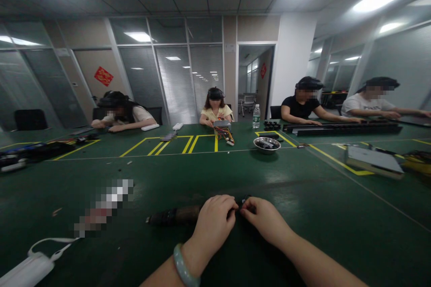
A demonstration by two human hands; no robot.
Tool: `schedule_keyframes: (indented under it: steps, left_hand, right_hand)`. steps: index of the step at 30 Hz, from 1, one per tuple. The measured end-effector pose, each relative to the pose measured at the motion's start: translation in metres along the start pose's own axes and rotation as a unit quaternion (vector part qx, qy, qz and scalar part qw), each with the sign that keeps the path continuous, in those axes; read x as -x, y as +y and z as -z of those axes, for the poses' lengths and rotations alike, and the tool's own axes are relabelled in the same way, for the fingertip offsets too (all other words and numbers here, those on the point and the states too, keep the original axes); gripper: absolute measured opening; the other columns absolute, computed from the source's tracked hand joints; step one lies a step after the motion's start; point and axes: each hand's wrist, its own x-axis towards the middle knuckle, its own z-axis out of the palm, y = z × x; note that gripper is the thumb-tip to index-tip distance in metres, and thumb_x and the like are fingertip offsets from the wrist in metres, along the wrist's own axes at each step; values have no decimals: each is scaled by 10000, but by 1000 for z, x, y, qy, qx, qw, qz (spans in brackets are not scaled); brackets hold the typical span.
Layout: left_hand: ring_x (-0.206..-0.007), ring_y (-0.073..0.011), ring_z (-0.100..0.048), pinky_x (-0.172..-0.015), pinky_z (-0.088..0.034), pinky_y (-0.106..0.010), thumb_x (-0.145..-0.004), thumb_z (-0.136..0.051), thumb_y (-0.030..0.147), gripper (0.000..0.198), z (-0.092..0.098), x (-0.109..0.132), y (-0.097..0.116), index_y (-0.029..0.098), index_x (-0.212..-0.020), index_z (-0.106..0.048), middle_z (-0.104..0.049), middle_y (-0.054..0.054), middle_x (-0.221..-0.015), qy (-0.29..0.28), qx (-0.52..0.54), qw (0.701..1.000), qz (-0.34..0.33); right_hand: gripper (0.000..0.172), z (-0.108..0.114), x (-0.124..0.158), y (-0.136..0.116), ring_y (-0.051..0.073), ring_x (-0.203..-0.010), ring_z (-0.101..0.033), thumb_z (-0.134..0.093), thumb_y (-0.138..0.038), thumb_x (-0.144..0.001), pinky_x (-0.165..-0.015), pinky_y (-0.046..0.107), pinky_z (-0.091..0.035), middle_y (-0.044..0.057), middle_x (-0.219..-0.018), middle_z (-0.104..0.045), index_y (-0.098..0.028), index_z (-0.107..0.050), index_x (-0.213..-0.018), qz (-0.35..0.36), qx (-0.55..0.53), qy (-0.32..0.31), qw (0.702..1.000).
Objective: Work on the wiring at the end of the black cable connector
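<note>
My left hand, with a pale green bangle on its wrist, curls over the right part of a dark cylindrical tool. The tool lies sideways on the green table, its narrow metal-tipped end to the left; its exact kind is unclear. Close by on the right, my right hand is closed in a pinch, its fingertips almost meeting those of the left. A small dark part shows just behind the right fingers. What the right fingertips pinch is hidden.
A white device with a strap lies at front left, near a blurred-out item. Ahead are a metal bowl of dark parts, a water bottle and yellow tape lines. A silver box stands right. Several people sit across the table.
</note>
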Motion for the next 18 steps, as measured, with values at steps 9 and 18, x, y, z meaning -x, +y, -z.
schedule_keyframes:
  steps: [9,18]
  left_hand:
    - [-1046,-198,-585,-939,-435,-391,-858,-551,177,157,2,0,2,257,-960,-640,-653,6,-1098,-12,0,1000,4]
    - [-1027,-203,-589,-923,-446,-384,-847,-528,146,173,-1,-1,1,242,-940,-638,-655,-7,-1095,-8,-14,1000,-6]
  right_hand:
    - [114,1,0,-1,164,-726,-631,-576,-272,-847,-620,233,-393,8,-808,-705,-211,-670,-830,-9,-2,-2,1000]
    - [106,0,-1,1,168,-727,-631,-585,-265,-838,-636,236,-402,14,-806,-704,-204,-670,-819,2,-2,6,1000]
